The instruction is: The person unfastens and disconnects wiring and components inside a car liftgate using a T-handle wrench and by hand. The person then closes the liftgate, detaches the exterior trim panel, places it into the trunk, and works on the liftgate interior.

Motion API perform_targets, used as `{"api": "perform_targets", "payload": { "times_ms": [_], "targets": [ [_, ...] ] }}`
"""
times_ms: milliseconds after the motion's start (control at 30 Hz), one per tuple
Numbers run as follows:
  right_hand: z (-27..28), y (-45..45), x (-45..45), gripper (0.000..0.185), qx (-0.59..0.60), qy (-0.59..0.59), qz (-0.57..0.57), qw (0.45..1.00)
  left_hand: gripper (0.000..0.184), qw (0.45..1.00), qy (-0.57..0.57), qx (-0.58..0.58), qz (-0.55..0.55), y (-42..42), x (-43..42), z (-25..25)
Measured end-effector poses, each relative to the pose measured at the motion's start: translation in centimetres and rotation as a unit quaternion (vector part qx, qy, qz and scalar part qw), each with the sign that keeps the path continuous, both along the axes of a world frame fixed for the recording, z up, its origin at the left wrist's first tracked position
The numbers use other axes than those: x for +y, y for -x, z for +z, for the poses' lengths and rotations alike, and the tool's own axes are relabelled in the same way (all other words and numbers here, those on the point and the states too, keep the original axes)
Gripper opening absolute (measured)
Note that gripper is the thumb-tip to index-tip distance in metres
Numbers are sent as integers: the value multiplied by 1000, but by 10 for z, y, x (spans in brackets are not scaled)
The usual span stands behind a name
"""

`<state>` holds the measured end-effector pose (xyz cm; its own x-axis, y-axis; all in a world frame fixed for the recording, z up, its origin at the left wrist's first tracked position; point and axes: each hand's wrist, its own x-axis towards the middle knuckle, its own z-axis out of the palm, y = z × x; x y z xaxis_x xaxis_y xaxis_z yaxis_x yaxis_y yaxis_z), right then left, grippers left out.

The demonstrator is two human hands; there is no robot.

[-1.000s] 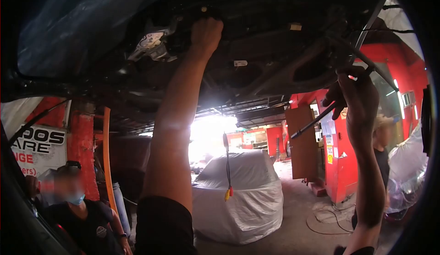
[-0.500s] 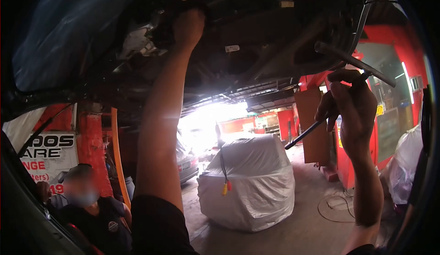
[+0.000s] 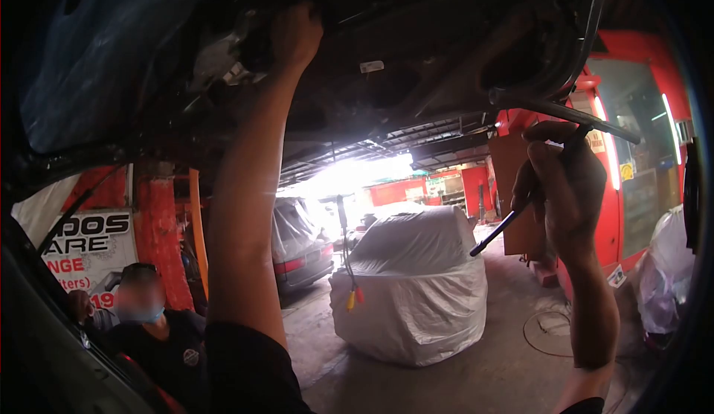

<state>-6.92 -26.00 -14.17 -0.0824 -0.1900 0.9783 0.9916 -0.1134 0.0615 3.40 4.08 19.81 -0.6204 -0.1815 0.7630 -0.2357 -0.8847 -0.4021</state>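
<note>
A dark raised vehicle lid (image 3: 416,57) spans the top of the view, its inner side facing me. My left hand (image 3: 296,36) reaches up to a recess in it, fingers bunched and partly lost in shadow; what they grip is hidden. Beside that hand is a pale metallic part (image 3: 219,57) in the lid. At the right, my right hand (image 3: 569,194) is closed around a T-handle wrench (image 3: 554,109). The crossbar lies above my fingers, and the shaft slants down-left out of my fist, its tip apart from everything.
A car under a silver cover (image 3: 409,287) stands ahead, with a parked vehicle (image 3: 297,243) behind it. A cable with red and yellow plugs (image 3: 351,299) hangs in front. A masked person (image 3: 160,347) is at lower left, near a sign (image 3: 93,232). A hose (image 3: 528,332) lies on the floor.
My view has shifted slightly. My left hand sits a little higher and further left at the recess. The wrench's crossbar has tilted flatter, still in my right hand.
</note>
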Motion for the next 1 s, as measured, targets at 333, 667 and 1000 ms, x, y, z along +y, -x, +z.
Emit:
{"api": "perform_targets", "payload": {
  "times_ms": [333, 667, 1000],
  "targets": [
    [-10, -9, -17, 17, 22, 0, -5, 1000, 19, 997, 58, -6, 48, 3, -14, 6],
    [-11, -16, -22, 17, 24, 12, 15, 1000, 16, 998, 20, -9, 56, 0, -13, 10],
    [-6, -18, -29, 18, 45, 31, -5, 998, 18, 1000, 9, -9, 13, -2, -14, 5]
  ]
}}
